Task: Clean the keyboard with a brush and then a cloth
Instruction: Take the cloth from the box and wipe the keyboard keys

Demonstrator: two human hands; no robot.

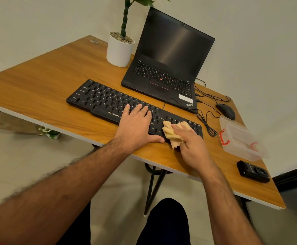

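Wood-grain desk [38, 89], black keyboard [98, 98] laid slantwise near its front edge.

White-lettered keys are seen, and a tan cloth [170, 133] is held bunched by the right hand [192, 147] on the keyboard's right end (the keys beneath are hidden). The left hand [135, 128] is laid flat, fingers spread, over the middle keys. No brush can be made out.

A black keyboard [109, 101], black laptop [163, 68] and black mouse [225, 111] sit on the orange-brown wood-grain tabletop [43, 82] beside a tan cloth [170, 133] and white pot [119, 50].
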